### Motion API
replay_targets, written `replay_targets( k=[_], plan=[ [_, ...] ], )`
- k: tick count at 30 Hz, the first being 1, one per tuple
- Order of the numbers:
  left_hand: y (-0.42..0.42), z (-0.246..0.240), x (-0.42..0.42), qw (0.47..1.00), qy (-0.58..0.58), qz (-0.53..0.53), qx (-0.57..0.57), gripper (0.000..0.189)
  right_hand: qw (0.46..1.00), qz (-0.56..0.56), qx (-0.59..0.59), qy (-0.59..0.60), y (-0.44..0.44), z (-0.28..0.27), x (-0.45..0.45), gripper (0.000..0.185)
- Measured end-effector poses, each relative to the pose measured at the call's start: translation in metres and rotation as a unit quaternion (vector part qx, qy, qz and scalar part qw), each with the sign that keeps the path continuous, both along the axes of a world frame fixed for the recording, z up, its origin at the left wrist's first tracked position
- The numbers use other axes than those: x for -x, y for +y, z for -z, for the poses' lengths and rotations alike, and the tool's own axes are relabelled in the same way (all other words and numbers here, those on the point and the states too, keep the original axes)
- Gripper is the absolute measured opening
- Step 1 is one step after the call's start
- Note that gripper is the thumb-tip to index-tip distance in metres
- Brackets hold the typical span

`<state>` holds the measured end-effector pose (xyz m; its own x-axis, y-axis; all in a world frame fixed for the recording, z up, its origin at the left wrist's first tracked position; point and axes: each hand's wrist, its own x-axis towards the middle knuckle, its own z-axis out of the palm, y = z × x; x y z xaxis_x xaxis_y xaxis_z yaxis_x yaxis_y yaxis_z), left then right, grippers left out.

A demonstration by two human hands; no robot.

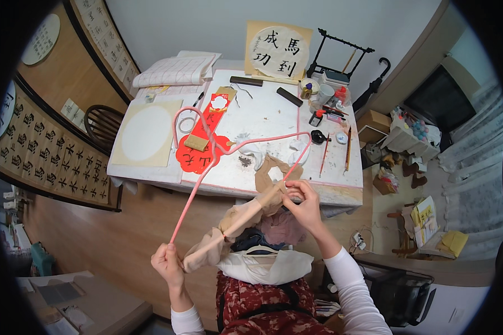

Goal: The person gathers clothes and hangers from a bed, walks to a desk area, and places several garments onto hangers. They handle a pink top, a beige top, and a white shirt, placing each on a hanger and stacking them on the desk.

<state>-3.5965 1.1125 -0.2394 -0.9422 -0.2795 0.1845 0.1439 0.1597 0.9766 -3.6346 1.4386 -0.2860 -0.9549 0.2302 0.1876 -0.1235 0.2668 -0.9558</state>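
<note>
A large pink clothes hanger (193, 196) is held out over the table's front edge, its hook pointing away from me. Sheer beige nylon hosiery (239, 217) is bunched along its lower bar. My left hand (167, 263) grips the hanger's near left corner, where the hosiery ends. With thumb and fingers, my right hand (304, 202) pinches the hosiery and bar near the other corner. A loose tan part of the hosiery (264, 176) reaches onto the tabletop. In my lap are a white cloth (272, 268), a pale hanger (257, 250) and a mauve garment (283, 228).
On the white-covered table (262, 115) lie red paper pieces (205, 125), dark paperweights (289, 96), brushes (348, 148), a black ink bottle (316, 119) and a roll of tape (187, 124). A calligraphy board (279, 52) and brush rack (339, 52) stand behind. A wooden chair (104, 125) is at left.
</note>
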Motion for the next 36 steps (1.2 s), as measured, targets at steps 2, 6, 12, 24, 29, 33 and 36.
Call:
replay_targets(
  k=[2, 6, 12, 24, 29, 33, 36],
  plan=[
    [-0.001, 0.000, -0.001, 1.000, -0.001, 0.000, -0.006, 0.039, 0.996, 0.017, -0.081, 0.021, -0.002, 0.006, 0.002, 0.020],
    [-0.003, 0.002, 0.001, 1.000, 0.006, 0.000, 0.003, 0.040, 0.999, 0.042, 0.006, 0.000, -0.010, 0.004, 0.011, 0.011],
    [-0.001, 0.006, 0.003, 0.998, 0.010, -0.008, 0.068, 0.041, 0.992, -0.001, -0.027, -0.125, -0.007, -0.013, 0.055, 0.023],
    [-0.027, 0.020, -0.015, 0.992, 0.042, -0.120, 0.025, 0.041, 0.938, 0.064, -0.340, -0.009, 0.081, 0.191, 0.090, 0.027],
    [-0.023, 0.018, -0.016, 0.991, 0.038, -0.130, 0.018, 0.042, 0.808, 0.047, -0.583, -0.072, 0.077, 0.245, 0.116, 0.020],
    [-0.030, 0.021, -0.021, 0.989, 0.014, -0.150, 0.005, 0.041, 0.913, 0.052, -0.388, -0.113, 0.077, 0.210, 0.113, 0.015],
    [-0.034, 0.024, -0.019, 0.988, 0.001, -0.153, 0.018, 0.039, 0.966, 0.080, -0.206, -0.131, 0.090, 0.157, 0.110, 0.022]
  ],
)
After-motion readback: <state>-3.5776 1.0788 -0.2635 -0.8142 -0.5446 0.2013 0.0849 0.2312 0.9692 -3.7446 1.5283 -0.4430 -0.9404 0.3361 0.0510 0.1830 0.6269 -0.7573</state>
